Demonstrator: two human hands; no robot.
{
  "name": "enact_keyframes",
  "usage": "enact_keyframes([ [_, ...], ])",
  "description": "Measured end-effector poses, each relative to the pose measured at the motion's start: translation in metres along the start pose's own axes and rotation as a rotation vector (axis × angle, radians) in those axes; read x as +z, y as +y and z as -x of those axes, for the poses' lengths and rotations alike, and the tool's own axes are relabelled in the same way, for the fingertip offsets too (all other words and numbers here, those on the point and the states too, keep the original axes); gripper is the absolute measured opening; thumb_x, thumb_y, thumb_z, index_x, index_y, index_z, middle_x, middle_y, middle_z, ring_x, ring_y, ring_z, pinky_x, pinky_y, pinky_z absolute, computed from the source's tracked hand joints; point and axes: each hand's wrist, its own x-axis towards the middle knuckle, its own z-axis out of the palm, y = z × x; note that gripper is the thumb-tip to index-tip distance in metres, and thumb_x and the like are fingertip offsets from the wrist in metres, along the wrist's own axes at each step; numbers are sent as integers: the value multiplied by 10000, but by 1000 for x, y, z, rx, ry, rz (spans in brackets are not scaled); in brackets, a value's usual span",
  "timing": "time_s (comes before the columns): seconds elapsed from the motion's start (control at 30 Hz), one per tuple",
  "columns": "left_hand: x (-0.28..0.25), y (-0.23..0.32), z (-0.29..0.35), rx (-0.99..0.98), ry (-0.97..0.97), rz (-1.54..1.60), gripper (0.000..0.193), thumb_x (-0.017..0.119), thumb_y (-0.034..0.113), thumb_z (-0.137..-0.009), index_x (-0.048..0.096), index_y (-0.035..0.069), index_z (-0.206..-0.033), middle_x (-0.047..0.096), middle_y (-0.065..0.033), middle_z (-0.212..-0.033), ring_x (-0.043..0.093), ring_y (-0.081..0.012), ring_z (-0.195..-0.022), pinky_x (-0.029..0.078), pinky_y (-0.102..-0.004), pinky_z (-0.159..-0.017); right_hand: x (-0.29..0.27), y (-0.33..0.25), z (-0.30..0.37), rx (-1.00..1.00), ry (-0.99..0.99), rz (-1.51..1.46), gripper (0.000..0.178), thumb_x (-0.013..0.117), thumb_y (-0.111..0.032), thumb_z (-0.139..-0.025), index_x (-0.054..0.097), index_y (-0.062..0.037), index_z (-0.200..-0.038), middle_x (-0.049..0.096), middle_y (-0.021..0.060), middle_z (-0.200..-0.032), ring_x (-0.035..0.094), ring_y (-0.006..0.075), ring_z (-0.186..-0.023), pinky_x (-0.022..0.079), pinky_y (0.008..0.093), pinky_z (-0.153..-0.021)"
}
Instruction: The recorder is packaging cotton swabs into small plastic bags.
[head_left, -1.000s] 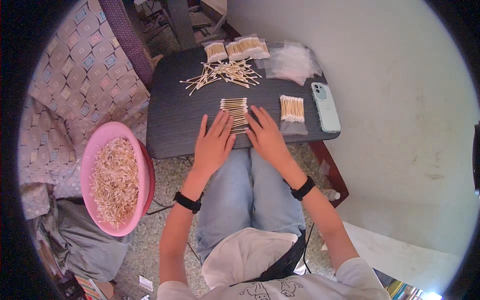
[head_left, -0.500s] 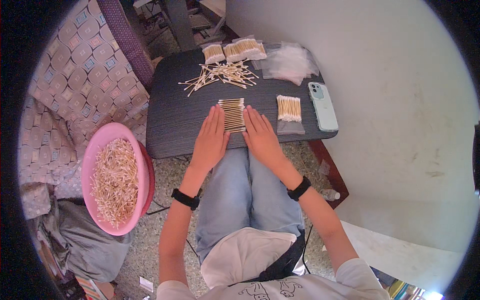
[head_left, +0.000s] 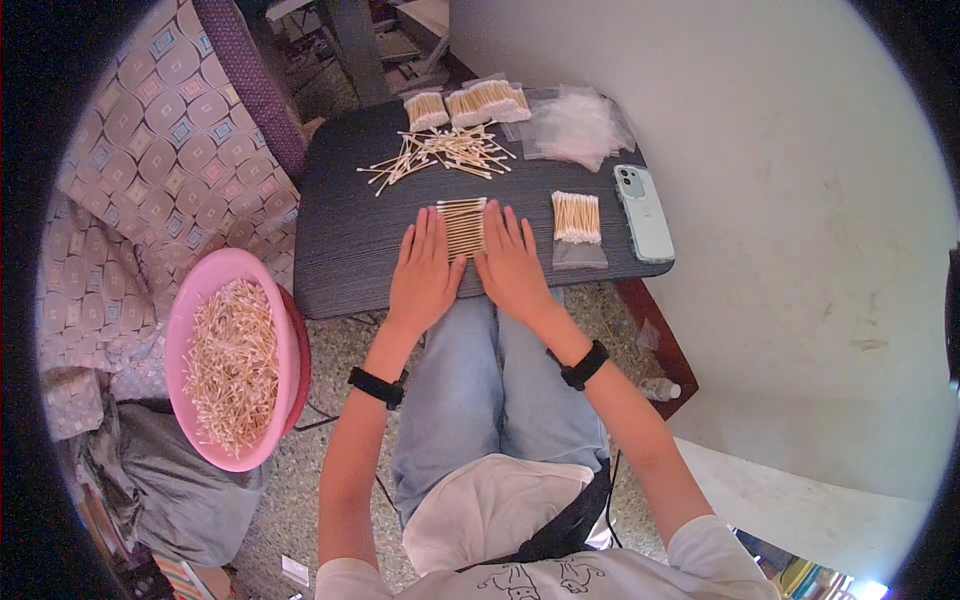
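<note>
1. On the dark desk, near its front edge, I see a neat row of cotton swabs lying side by side, sticks running left to right.
2. Left hand lies flat, palm down, fingers stretched out, pressing against the row's left side. Its grip is open and holds nothing.
3. Right hand lies flat the same way against the row's right side. Grip open, fingers extended, nothing clasped.
4. Both wrists carry black bands; forearms come up from the lower edge over blue-jeaned knees.
5. Behind the row, a loose scatter of cotton swabs sprawls across the middle of the desk.
6. At the far edge sit packed swab bundles, with a heap of clear plastic bags to their right.
7. Just right of the right hand lies one bagged swab bundle, and beside it a pale green phone.
8. Left of the desk, a pink basin stands heaped with swabs.
</note>
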Motion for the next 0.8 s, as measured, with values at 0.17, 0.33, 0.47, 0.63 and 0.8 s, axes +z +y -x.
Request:
enact_keyframes([
  [0.17, 1, 1, 0, -12, 19, -11, 588, 360, 314, -978, 272, -109, -1377, 271, -264, -1454, 203, -349, -1392, 166, -427, -1140, -2, -2, -3, -11, -5, 3, 570, 464, -242, -934, 287, -2, -1419, 330, 164, -1458, 288, 383, -1343, 209, 489, -1100],
  [0.33, -2, 2, 0, -23, 20, -3, 577, 373, 314, -973, 299, -99, -1370, 288, -249, -1453, 226, -335, -1388, 171, -421, -1140, -3, 0, -1, 3, -6, -62, 541, 476, -231, -932, 326, -28, -1411, 360, 133, -1447, 329, 365, -1323, 224, 480, -1097],
  [0.47, -2, 5, -1, -47, 27, 24, 571, 381, 311, -970, 308, -92, -1369, 293, -245, -1452, 238, -326, -1385, 182, -418, -1138, -2, 3, 1, -12, 13, -89, 518, 480, -225, -932, 356, -38, -1399, 380, 123, -1437, 346, 342, -1316, 233, 478, -1095],
  [0.63, -5, 4, 0, -43, 42, 31, 551, 388, 285, -964, 303, -49, -1394, 273, -202, -1478, 235, -302, -1390, 185, -417, -1137, -6, -1, 1, -38, 8, -37, 501, 475, -250, -935, 388, -41, -1382, 376, 104, -1443, 343, 331, -1321, 237, 475, -1094],
  [0.8, -8, 6, -1, 33, -6, -59, 539, 392, 244, -954, 288, -5, -1420, 249, -155, -1502, 217, -274, -1400, 175, -421, -1138, -8, -1, 4, -108, -3, 85, 484, 467, -264, -937, 414, -52, -1368, 368, 84, -1450, 346, 305, -1325, 252, 475, -1088],
])
